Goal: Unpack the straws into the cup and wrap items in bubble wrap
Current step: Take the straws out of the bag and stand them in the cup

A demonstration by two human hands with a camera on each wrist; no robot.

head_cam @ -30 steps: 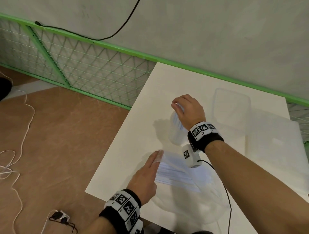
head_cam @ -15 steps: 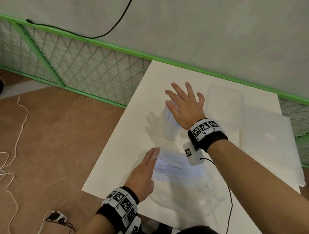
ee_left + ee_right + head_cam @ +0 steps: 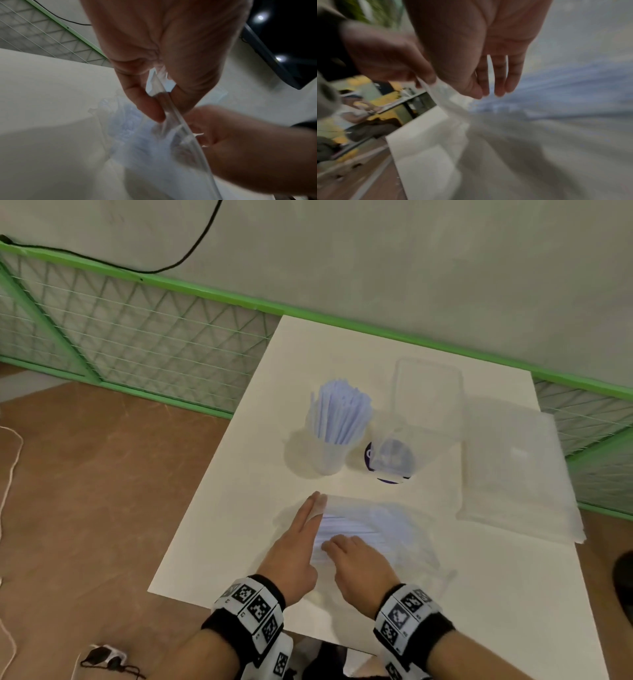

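A clear cup (image 3: 327,458) stands mid-table with a bunch of pale blue straws (image 3: 340,414) upright in it. Nearer me lies the clear plastic straw bag (image 3: 394,525) with more straws (image 3: 346,529) inside. My left hand (image 3: 298,546) pinches the bag's open edge (image 3: 158,86) between thumb and fingers. My right hand (image 3: 356,561) sits just to its right, its straight, relaxed fingers (image 3: 499,81) over the bagged straws (image 3: 565,92) and holding nothing. The right wrist view is blurred.
A second clear cup (image 3: 392,455) with a purple base stands right of the straw cup. Behind it is a clear plastic box (image 3: 428,392). Folded bubble wrap (image 3: 513,470) covers the right side of the white table (image 3: 233,508). A green mesh fence (image 3: 137,344) lines the back.
My right hand has left the cup, where straws now stand, and come back down to the bag beside my left hand. The left hand has stayed on the bag's edge.
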